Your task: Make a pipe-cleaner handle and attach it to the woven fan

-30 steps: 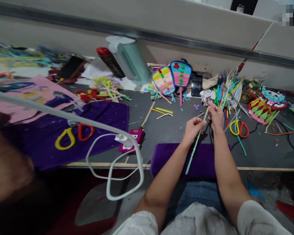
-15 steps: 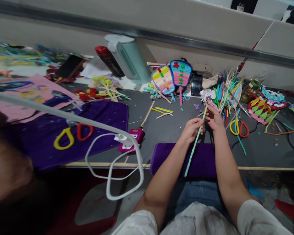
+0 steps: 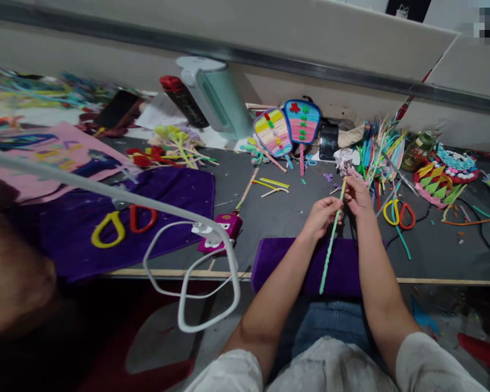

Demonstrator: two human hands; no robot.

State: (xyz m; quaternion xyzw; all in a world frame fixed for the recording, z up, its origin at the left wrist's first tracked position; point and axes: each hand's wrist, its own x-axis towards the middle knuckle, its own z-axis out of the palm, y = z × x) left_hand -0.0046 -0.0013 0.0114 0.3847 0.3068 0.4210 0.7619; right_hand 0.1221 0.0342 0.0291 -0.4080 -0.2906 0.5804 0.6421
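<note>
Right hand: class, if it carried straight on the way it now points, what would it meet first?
Probably the crumpled white paper just beyond the right hand, then the bundle of coloured sticks; depth is unclear.

Mint-green stem (image 3: 330,247), purple cloth (image 3: 343,267), grey table (image 3: 286,212), red-and-yellow scissors (image 3: 398,212), striped fans (image 3: 288,128).

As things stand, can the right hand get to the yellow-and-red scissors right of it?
Probably yes. The right hand sits just left of the scissors, with only loose pipe-cleaner strands nearby and bare table between. But it is pinching the green pipe cleaner with the left hand, so it would have to let go first.
</note>
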